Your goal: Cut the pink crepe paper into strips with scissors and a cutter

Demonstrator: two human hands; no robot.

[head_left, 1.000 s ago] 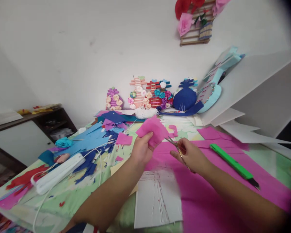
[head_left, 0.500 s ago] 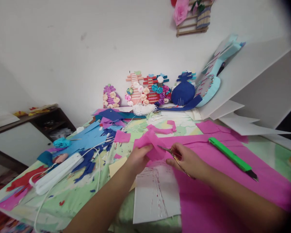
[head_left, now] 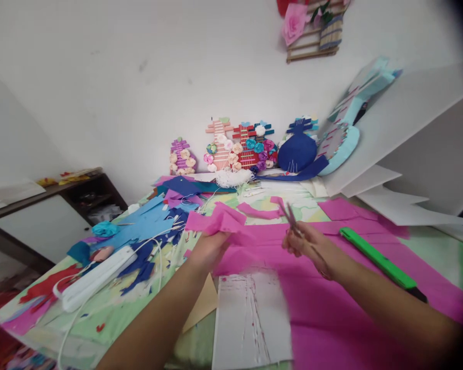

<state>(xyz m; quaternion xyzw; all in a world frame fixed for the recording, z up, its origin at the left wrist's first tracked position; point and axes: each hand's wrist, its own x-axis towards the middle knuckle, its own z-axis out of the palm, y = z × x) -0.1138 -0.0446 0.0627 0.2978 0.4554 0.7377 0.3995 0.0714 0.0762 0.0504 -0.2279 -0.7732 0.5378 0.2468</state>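
Observation:
My left hand (head_left: 212, 249) pinches a piece of pink crepe paper (head_left: 226, 218), which rises folded above the fingers. In my right hand (head_left: 312, 246) is a pair of scissors (head_left: 290, 216), its blades parted a little and pointing up, away from the paper. Under both hands spreads a large pink sheet (head_left: 332, 313). A white board (head_left: 250, 321) with scored, pink-stained lines lies in front of me. To the right of my right hand a green utility knife (head_left: 381, 259) rests on the pink sheet.
A white power strip (head_left: 96, 277) with cables lies at the left among blue paper scraps (head_left: 142, 216). Against the wall stand several flower-trimmed instrument models (head_left: 245, 146) and a dark blue one (head_left: 297, 149). Large white sheets (head_left: 412, 139) lean at the right.
The scissors have come away from the pink paper, moving right and tilting upward. My left hand has shifted left and lower with the piece. The camera view has shifted slightly.

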